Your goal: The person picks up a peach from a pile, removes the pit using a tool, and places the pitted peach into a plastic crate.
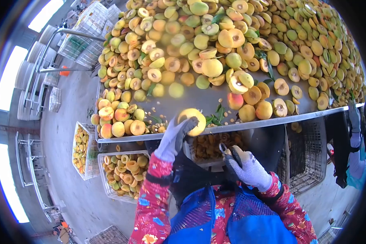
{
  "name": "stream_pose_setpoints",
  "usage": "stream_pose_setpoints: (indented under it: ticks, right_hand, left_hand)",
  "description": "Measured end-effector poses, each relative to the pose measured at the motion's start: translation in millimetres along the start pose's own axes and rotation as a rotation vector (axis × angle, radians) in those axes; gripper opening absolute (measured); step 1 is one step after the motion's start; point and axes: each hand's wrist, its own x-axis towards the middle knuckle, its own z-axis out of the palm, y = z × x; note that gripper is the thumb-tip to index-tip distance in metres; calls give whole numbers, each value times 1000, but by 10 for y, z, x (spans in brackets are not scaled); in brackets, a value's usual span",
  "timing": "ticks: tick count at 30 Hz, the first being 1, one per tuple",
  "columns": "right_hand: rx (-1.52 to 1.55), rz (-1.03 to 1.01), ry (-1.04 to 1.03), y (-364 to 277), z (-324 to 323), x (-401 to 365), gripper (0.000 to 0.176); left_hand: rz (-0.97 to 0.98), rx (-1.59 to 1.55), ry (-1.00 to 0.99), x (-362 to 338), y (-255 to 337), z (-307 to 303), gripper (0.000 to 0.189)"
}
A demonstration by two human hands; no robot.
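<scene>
Your head camera looks forward and down from the near side of the table (210, 100), close to it.

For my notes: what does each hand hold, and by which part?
Left hand: yellow fruit, by its left side. Right hand: metal-tipped tool, gripped behind its tip.

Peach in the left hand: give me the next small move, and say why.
Probably bring the small tool up to the peach: the left hand holds it by the table's edge, while the right hand holds the tool apart from it.
</scene>
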Motion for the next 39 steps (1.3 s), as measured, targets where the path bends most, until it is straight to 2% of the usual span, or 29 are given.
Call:
stream_pose_setpoints:
  ticks: [2,4,5,6,8,11,14,15,18,19,22,23,25,27,28,30,31,32,34,36,38,39]
  right_hand:
    - [-124,-56,-20,-134,10,26,23]
    - [-274,-162,-12,-189,52,44,23]
    - [-325,-178,-19,-283,39,55,22]
    - [-376,-195,-26,-337,38,66,21]
    - [-429,-185,-30,-312,78,71,25]
    - [-461,-149,-62,-291,126,57,26]
    - [-473,-132,-106,-253,166,46,26]
    - [-460,-142,-107,-209,189,36,27]
    - [-399,-117,-131,-141,255,1,26]
    - [-376,-100,-142,-123,272,-6,26]
    - [-227,-12,-113,-51,335,-9,26]
    - [-86,138,-200,-104,275,4,28]
    - [205,438,-364,-245,100,54,36]
    - [315,530,-396,-185,83,53,37]
    - [373,575,-411,-134,99,50,38]
    - [202,343,-198,124,322,-25,36]
    - [112,242,-111,186,370,-33,35]
    - [21,139,-23,207,390,-24,33]
    - [14,142,77,32,303,-10,28]
    - [18,119,105,-39,254,7,29]
    - [-169,-33,97,-5,273,26,36]
    - [-221,-85,88,-20,264,47,38]
  left_hand:
    - [-94,-412,-77,-201,-197,-2,40]
    - [136,-123,-108,-334,-456,-37,46]
    - [313,62,-221,-447,-416,24,42]
    - [151,-143,-109,-548,-361,149,42]
    - [222,30,-114,-674,-301,219,41]
    - [63,-352,-140,-747,-452,228,37]
    - [221,37,-152,-772,-425,285,35]
    - [170,14,-90,-761,-477,303,35]
    - [181,37,2,-806,-518,388,34]
    - [208,-106,97,-811,-578,475,32]
    - [267,255,176,-830,-537,559,31]
    - [380,384,189,-834,-504,605,29]
    - [410,498,208,-887,-420,655,28]
    - [494,569,244,-877,-454,675,26]
    - [459,637,236,-855,-465,667,27]
    - [389,767,221,-808,-486,641,29]
    - [610,1161,133,-746,-656,479,35]
    - [261,640,-3,-583,-967,266,41]
    - [-43,-534,-111,-631,-840,252,41]
    - [-31,-372,-201,-675,-730,239,45]
    - [25,-117,-227,-767,-641,273,47]
    - [-101,-274,-230,-748,-659,251,47]
